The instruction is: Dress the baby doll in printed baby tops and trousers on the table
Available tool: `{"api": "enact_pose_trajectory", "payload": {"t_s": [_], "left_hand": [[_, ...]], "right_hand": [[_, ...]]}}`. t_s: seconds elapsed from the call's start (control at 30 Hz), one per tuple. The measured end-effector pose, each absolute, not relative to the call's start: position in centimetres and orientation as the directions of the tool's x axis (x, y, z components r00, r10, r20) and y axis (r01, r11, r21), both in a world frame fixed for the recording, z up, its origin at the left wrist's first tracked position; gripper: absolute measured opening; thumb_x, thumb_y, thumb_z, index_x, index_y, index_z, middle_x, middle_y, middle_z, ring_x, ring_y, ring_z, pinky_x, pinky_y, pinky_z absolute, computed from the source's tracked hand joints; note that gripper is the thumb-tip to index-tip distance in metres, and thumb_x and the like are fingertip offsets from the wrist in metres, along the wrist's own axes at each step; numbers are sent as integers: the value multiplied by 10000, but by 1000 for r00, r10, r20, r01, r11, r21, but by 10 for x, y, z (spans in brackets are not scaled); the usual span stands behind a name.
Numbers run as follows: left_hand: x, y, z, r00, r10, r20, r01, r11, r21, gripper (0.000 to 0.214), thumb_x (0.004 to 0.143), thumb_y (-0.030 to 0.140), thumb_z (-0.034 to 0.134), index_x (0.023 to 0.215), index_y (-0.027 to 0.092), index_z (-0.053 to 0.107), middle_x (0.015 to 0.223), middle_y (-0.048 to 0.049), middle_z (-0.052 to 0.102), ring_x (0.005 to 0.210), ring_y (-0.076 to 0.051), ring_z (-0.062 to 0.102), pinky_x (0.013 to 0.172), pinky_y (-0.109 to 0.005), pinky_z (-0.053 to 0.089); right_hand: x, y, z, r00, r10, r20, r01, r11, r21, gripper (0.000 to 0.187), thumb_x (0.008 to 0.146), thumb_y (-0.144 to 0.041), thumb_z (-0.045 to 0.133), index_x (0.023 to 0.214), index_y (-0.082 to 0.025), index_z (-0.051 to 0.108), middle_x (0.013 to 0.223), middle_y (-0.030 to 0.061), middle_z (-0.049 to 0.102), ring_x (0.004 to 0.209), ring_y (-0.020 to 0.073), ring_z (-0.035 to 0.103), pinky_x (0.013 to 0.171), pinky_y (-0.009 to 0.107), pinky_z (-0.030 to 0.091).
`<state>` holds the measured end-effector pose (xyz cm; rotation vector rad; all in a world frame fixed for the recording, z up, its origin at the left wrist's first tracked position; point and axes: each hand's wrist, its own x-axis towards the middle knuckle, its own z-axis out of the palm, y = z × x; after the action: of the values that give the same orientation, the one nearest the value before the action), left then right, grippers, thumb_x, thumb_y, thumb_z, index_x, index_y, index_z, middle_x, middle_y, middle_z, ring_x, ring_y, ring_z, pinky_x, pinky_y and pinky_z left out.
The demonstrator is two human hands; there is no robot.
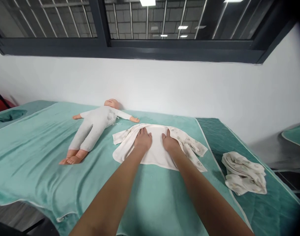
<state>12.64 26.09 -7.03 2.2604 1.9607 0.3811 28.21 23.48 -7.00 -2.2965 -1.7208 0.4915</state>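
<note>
A small white baby shirt (156, 147) with a fine print on its sleeves lies spread on the green cover, its front open. My left hand (143, 140) is closed on the left front panel, thumb toward the middle. My right hand (170, 141) grips the opposite panel in the same way; the fingers of both hands are partly hidden by the cloth. Left of the shirt, a baby doll (98, 119) in a white bodysuit lies on its back, arms spread. One doll hand rests close to the shirt's left sleeve.
A crumpled bundle of white printed cloth (244, 173) lies at the right on a darker green quilted strip (211, 131). The green cover (41, 144) is wrinkled at the left. Behind stand a white wall (164, 88) and a dark window frame (176, 50).
</note>
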Motion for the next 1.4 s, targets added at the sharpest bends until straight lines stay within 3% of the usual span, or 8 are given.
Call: {"api": "enact_pose_trajectory", "payload": {"t_s": [0.2, 0.33, 0.43, 0.83, 0.97, 1.07, 1.2, 1.4], "left_hand": [[122, 232, -70, 116, 989, 92, 960, -135, 244, 679, 980, 420, 191, 1510, 6, 284, 1610, -168, 229, 1499, -272, 211, 1222, -402, 201], [121, 215, -71, 72, 990, 124, 968, -99, 232, 687, 968, 438, 226, 1499, 12, 314, 1614, -180, 202, 1503, -278, 198, 1221, -426, 194], [119, 203, -72, 61, 987, 151, 969, -95, 226, 673, 965, 437, 240, 1494, 33, 340, 1612, -168, 224, 1501, -276, 204, 1215, -444, 201], [104, 142, -72, 135, 965, 225, 959, -184, 215, 611, 978, 409, 259, 1468, 71, 400, 1589, -152, 302, 1495, -271, 222, 1214, -476, 191], [88, 117, -67, 198, 923, 329, 919, -292, 266, 473, 981, 333, 313, 1376, 166, 513, 1554, -85, 397, 1480, -236, 265, 1213, -470, 206], [61, 110, -65, 58, 888, 456, 906, -238, 349, 393, 971, 268, 343, 1289, 212, 566, 1462, -70, 511, 1403, -228, 389, 1181, -465, 270], [24, 123, -67, -274, 857, 436, 883, 45, 467, 401, 958, 311, 377, 1278, 142, 551, 1228, -142, 654, 1186, -283, 565, 1040, -445, 412], [12, 151, -72, -248, 871, 424, 918, 73, 389, 475, 959, 340, 392, 1393, 158, 464, 1300, -124, 635, 1255, -277, 514, 1131, -480, 292]], "right_hand": [[277, 217, -71, 253, 962, -107, 893, -274, -357, 718, 998, -513, 151, 1571, -87, 72, 1404, 320, 480, 1238, 355, 567, 1010, 542, 403], [275, 198, -70, 208, 977, -48, 919, -212, -333, 722, 1000, -505, 189, 1558, -49, 146, 1333, 301, 552, 1225, 355, 569, 1015, 513, 403], [273, 185, -71, 169, 986, 2, 937, -161, -309, 701, 1003, -489, 212, 1545, -44, 215, 1335, 262, 567, 1262, 335, 533, 1050, 474, 377], [266, 139, -83, 38, 987, 155, 986, -12, -166, 654, 1006, -482, 281, 1517, -77, 328, 1575, 188, 305, 1463, 307, 252, 1175, 441, 186], [262, 113, -88, -20, 984, 176, 993, 41, -111, 643, 1011, -489, 272, 1515, -97, 344, 1597, 166, 262, 1491, 284, 195, 1184, 448, 177], [258, 89, -92, -58, 975, 212, 989, 85, -121, 636, 1013, -501, 253, 1515, -123, 357, 1606, 135, 250, 1496, 263, 191, 1186, 445, 196], [253, 63, -94, -132, 957, 257, 977, 170, -132, 637, 1010, -527, 262, 1519, -156, 356, 1615, 102, 225, 1501, 235, 185, 1199, 436, 198], [244, 55, -90, -134, 956, 262, 958, 193, -212, 605, 1006, -500, 305, 1504, -165, 382, 1594, 77, 296, 1494, 232, 214, 1205, 450, 223]]}}
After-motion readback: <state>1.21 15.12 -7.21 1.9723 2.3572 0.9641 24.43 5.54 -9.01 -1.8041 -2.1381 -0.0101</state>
